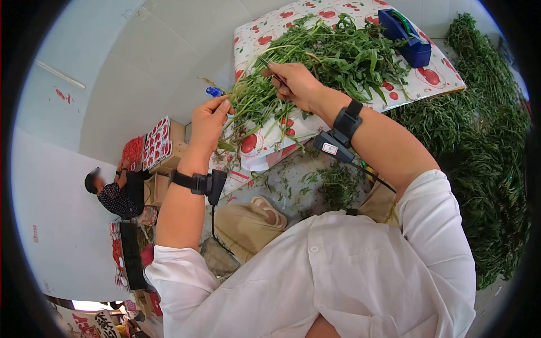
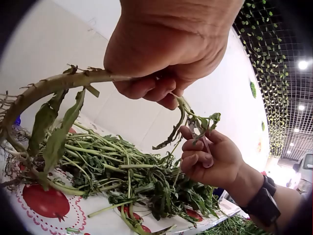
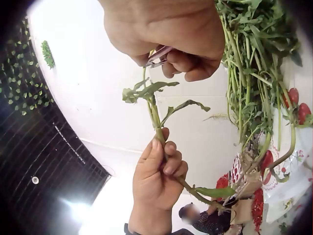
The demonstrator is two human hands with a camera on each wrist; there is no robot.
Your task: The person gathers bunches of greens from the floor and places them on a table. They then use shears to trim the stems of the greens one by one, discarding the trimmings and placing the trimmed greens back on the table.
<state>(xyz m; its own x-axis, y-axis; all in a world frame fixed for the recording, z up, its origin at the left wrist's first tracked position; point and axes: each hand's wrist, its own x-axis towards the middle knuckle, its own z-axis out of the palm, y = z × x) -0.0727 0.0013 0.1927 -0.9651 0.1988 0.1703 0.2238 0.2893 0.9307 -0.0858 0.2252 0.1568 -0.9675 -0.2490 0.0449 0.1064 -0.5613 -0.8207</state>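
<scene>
My left hand pinches a thick, curved green plant stem with roots at one end and a few drooping leaves. The leafy tip of that stem points toward my right hand. Small metal scissors with pinkish handles are gripped in the curled fingers of my right hand, their blades close to the leafy tip in the left wrist view. Below both hands, a heap of cut leafy stems lies across a table with a white, red-fruit-patterned cloth.
A blue tape dispenser stands at the table's far right. Piled greenery covers the floor on the right, and loose leaves lie below the table. Another person sits at the left near cardboard boxes.
</scene>
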